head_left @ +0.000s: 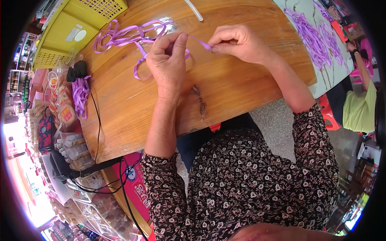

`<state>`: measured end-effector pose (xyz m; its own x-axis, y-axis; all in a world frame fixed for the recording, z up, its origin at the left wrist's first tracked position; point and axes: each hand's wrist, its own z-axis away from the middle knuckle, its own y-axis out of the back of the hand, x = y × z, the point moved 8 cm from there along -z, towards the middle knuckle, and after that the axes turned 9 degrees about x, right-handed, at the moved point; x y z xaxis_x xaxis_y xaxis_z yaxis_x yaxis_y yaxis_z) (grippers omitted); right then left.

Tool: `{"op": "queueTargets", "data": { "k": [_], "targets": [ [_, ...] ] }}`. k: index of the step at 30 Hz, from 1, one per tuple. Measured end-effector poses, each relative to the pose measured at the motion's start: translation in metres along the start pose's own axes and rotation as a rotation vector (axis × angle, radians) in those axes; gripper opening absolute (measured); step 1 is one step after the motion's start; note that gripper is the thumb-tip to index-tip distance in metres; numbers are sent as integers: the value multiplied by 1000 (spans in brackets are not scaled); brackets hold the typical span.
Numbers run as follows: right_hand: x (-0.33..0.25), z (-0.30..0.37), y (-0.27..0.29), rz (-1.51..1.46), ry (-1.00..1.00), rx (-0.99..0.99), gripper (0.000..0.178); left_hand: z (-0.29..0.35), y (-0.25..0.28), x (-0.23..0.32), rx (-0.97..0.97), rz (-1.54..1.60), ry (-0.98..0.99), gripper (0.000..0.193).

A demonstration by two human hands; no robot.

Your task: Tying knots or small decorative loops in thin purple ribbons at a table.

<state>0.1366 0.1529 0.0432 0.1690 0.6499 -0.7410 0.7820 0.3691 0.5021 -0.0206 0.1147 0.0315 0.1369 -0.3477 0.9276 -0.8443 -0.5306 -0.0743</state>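
Over the wooden table (241,88) I hold a narrow purple ribbon (197,39) between my two hands. My left hand (167,60) pinches it between thumb and fingers, with the thumb pointing up. To its right, the fingertips of my right hand (237,42) are closed on the other end of the short stretch. Beyond and left of my left hand, loose loops of purple ribbon (120,36) lie on the tabletop, and one loop hangs just behind that hand. What lies inside my left fingers is hidden.
A yellow plastic crate (66,36) stands at the far left. Bunched purple ribbon (80,94) hangs by a black cable at the left edge. More purple ribbon (307,38) is heaped on a white marbled table (327,82) at right, where a person in a light green top (358,108) sits.
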Motion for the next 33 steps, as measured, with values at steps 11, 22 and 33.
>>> {"op": "queueTargets", "data": {
  "k": [11, 22, 33],
  "targets": [
    [20, 6, -14, -1068, -467, 112, 24, 22, -16, -14, -92, 230, 209, 8],
    [-23, 6, 1, 220, 233, 284, 28, 30, -24, -8, -87, 272, 282, 9],
    [-2, 2, -7, -360, -128, 158, 25, 38, -25, -25, -145, 527, 610, 9]
  ]
}}
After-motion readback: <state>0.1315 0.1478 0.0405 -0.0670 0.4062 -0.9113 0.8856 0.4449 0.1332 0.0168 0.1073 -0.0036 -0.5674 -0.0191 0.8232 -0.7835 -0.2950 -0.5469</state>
